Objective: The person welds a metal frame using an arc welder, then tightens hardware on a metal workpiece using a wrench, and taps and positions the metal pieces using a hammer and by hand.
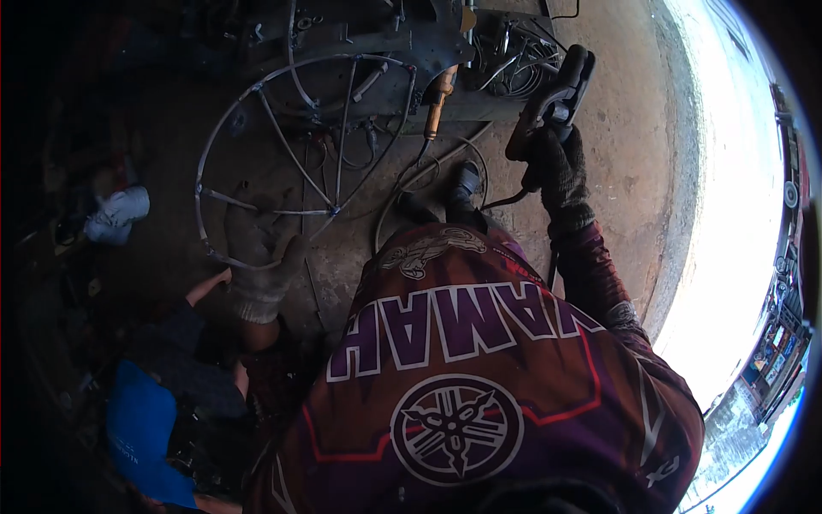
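Note:
My left hand (257, 278), in a pale knit glove, is closed round the lower rim of a wheel-shaped metal frame (345, 137). This frame has thin rods running like spokes to a hub, and its upper side lies against the dark workbench. Out to the right, my right hand (561, 167), in a dark glove, grips a dark hand tool (548, 98) with a wide curved, guard-like head and a grey cylindrical part; its exact kind is unclear. A black cable (505, 201) appears to run from below this hand.
The dark workbench (428, 110) carries an orange-handled electrode holder (438, 103), coiled wires (522, 77) and small metal bits. Cables (407, 184) loop over the concrete floor by my feet. Close on the left crouches a person in a blue cap (145, 428). Bright ground lies outside at right.

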{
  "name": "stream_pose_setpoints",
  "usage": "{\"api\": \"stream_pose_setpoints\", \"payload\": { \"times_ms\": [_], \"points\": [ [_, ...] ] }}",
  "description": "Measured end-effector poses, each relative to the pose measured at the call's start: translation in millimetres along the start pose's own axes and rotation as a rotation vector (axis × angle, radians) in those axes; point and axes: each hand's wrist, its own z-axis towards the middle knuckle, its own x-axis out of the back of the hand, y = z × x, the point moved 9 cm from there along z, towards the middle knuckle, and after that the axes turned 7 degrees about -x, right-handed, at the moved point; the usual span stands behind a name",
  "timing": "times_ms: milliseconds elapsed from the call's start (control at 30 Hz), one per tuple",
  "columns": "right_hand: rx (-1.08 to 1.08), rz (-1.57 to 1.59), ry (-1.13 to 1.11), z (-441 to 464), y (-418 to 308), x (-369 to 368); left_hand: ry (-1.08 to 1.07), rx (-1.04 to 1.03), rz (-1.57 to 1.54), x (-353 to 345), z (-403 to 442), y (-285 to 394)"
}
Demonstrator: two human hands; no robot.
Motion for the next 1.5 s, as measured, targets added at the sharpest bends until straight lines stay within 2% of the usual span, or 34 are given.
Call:
{"api": "stream_pose_setpoints", "payload": {
  "times_ms": [33, 67, 167, 233, 267, 333, 400, 467, 533, 667, 700, 767, 800, 867, 900, 933, 967, 1067, 1133, 1167, 1200, 1267, 1367, 1433, 1467, 1500],
  "points": [
    [0.146, 0.036, -0.097, 1.2, -32.0, -12.1, 0.048, -0.030, -0.069, 3.9, 1.3, 5.3],
    [0.170, 0.030, -0.099, 7.7, -42.7, -10.6, 0.058, -0.052, -0.074, 7.6, 0.9, 3.9],
    [0.262, 0.063, 0.074, 16.8, -84.2, 10.1, -0.056, -0.129, 0.012, 6.2, -1.0, 9.2],
    [0.302, -0.016, 0.130, 25.1, -111.1, 22.0, 0.010, -0.119, -0.301, 3.6, -3.4, 18.2],
    [0.318, -0.088, 0.188, 25.2, -126.8, 25.1, 0.018, -0.136, -0.304, 4.1, -5.5, 23.3],
    [0.362, -0.119, 0.201, 23.1, -161.8, 18.6, 0.057, -0.144, -0.300, 10.9, -8.5, 25.4],
    [0.557, -0.128, 0.142, 19.8, -204.2, 10.0, 0.055, -0.206, -0.356, 15.3, -11.0, 27.7],
    [0.602, -0.180, 0.192, 26.7, -228.9, 13.9, 0.052, -0.263, -0.409, 16.3, -15.1, 27.8],
    [0.669, -0.311, 0.229, 30.0, -257.1, 7.0, 0.076, -0.195, -0.814, 12.1, -18.2, 13.8],
    [0.774, -0.241, 0.193, 53.0, -300.5, -5.0, 0.104, -0.246, -0.920, 15.7, -24.4, 15.3],
    [0.793, -0.224, 0.178, 68.2, -311.2, -2.7, 0.090, -0.090, -1.299, 11.8, -28.9, 5.6],
    [0.806, -0.221, 0.142, 92.6, -330.7, -6.6, 0.066, 0.055, -1.664, -3.8, -36.2, 9.3],
    [0.806, -0.234, 0.126, 103.3, -344.3, -6.1, 0.121, -0.093, -1.387, 0.9, -38.7, 20.6],
    [0.793, -0.292, 0.177, 128.3, -368.8, -10.7, 0.161, -0.257, -1.117, -4.1, -38.0, 41.9],
    [0.849, -0.298, 0.227, 141.9, -380.8, -11.2, 0.176, -0.223, -1.251, -8.4, -39.0, 41.3],
    [0.895, -0.126, 0.122, 154.3, -390.7, -19.5, 0.184, -0.204, -1.316, -14.9, -40.1, 43.3],
    [0.899, -0.124, 0.119, 165.4, -400.1, -28.7, 0.194, -0.185, -1.380, -21.2, -41.3, 45.6],
    [0.897, 0.200, -0.012, 206.7, -419.0, -52.5, 0.312, -0.116, -1.310, -39.0, -36.1, 42.3],
    [0.814, 0.246, -0.152, 224.6, -431.1, -67.8, 0.384, -0.131, -1.200, -48.3, -42.8, 46.8],
    [0.788, 0.182, -0.084, 237.7, -435.1, -69.3, 0.423, -0.134, -1.156, -54.4, -43.8, 54.1],
    [0.754, 0.114, -0.025, 250.7, -435.4, -74.5, 0.460, -0.176, -0.881, -57.1, -47.1, 66.7],
    [0.832, -0.017, 0.122, 286.7, -442.7, -74.1, 0.540, -0.171, -0.574, -68.9, -52.3, 97.2],
    [0.855, -0.042, 0.049, 315.5, -427.7, -93.3, 0.750, -0.017, -0.388, -67.0, -56.1, 114.8],
    [0.854, -0.031, -0.024, 323.5, -414.2, -98.2, 0.543, -0.210, 0.092, -76.9, -44.5, 150.8],
    [0.865, -0.025, -0.051, 327.4, -409.5, -100.2, 0.555, -0.204, 0.103, -78.4, -45.2, 156.1],
    [0.871, -0.016, -0.078, 329.4, -405.0, -102.2, 0.551, -0.131, 0.240, -78.9, -42.1, 161.3]
  ]
}}
